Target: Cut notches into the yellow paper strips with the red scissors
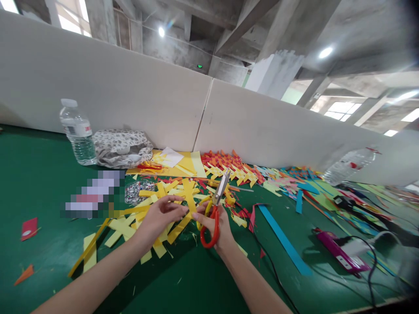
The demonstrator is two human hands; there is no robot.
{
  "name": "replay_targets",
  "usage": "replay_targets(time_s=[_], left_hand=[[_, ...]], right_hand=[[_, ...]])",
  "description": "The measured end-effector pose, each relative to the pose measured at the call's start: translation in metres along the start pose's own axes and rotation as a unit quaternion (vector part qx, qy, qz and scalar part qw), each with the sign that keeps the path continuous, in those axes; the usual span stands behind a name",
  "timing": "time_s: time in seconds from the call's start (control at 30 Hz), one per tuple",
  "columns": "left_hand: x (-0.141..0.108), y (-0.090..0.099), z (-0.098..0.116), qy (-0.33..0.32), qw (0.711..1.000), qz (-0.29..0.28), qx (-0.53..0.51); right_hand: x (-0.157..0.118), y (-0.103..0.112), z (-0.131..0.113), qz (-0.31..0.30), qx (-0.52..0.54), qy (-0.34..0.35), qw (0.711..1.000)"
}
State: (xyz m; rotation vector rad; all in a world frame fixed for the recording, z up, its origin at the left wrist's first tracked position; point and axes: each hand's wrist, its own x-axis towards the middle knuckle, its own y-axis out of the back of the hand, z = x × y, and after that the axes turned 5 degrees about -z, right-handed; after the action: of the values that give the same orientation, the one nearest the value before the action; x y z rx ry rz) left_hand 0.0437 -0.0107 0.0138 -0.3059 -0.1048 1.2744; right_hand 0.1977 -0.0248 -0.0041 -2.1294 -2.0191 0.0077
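Observation:
My left hand (163,214) has its thumb and fingers drawn together at a yellow paper strip (189,194). My right hand (222,226) is closed around a pair of scissors (214,218) with red and yellow handles, their blades pointing up and away from me. The right thumb lies close by the same strip; whether it presses on it I cannot tell. Beneath and around both hands spreads a loose pile of yellow paper strips (160,244). Beyond the scissors lie woven red, orange and yellow paper pieces (229,165).
Water bottles stand at left (78,135) and lean at right (352,165). A patterned cloth bag (121,146) lies by the partition (147,100). A bag of small googly eyes (134,192), blue strip (284,242), purple power strip (340,253) and black cable (266,257) occupy the green table (183,288).

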Motion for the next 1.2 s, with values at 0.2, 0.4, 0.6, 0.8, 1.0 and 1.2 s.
replay_targets(time_s=[0.2,0.4,0.6,0.8,1.0,1.2], left_hand=[[0.001,-0.004,-0.015,-0.029,0.996,-0.057,0.063],[-0.001,-0.004,-0.014,-0.037,0.995,-0.066,0.071],[-0.001,-0.005,-0.016,-0.077,0.994,-0.066,0.053],[0.0,-0.005,-0.012,-0.003,0.998,-0.056,0.008],[0.002,0.0,-0.003,0.029,0.999,-0.002,-0.027],[0.002,0.004,-0.001,-0.028,0.999,0.018,-0.035]], right_hand=[[0.0,0.002,0.003,-0.009,0.01,-0.004,1.0],[-0.001,0.0,0.003,-0.012,-0.005,0.004,1.0],[0.001,-0.001,0.002,-0.03,-0.008,0.016,0.999],[0.0,0.001,0.002,-0.047,-0.022,0.003,0.999],[-0.002,0.001,0.003,-0.09,-0.031,-0.001,0.995],[-0.007,-0.003,0.001,-0.085,-0.127,0.026,0.988]])
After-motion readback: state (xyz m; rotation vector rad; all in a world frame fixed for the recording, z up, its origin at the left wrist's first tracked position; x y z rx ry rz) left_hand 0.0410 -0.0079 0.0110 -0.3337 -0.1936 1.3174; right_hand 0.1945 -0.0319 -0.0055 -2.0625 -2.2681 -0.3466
